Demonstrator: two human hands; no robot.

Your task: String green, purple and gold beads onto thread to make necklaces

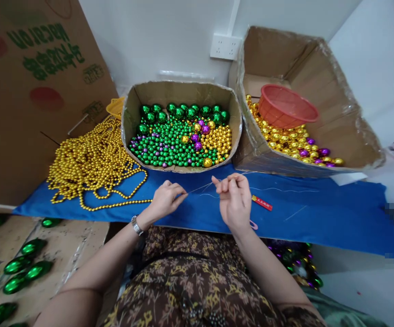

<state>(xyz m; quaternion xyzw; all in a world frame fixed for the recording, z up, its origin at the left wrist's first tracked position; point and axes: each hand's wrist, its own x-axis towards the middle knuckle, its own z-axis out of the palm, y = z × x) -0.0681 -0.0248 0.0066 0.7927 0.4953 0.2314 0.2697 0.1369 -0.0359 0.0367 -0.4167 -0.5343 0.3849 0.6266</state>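
A thin pale thread [199, 188] runs between my two hands above the blue cloth. My left hand [167, 198], with a watch at its wrist, pinches one end of it. My right hand [233, 200] is closed on the thread too, thumb against the curled fingers. Loose lengths of thread trail to the right over the cloth. Just beyond my hands stands a cut-down cardboard box [179, 169] of green, gold and purple beads. Beside my right hand lie a small red packet [262, 203] and a pink-handled tool [253, 225], partly hidden by my wrist.
Gold bead strands [91, 159] heap at the left, before a tall carton [40, 91]. At right, a larger box [357, 118] holds gold and purple balls and a red basket [287, 106]. Green ornaments [16, 265] lie low at left. The blue table cloth [336, 218] extends right.
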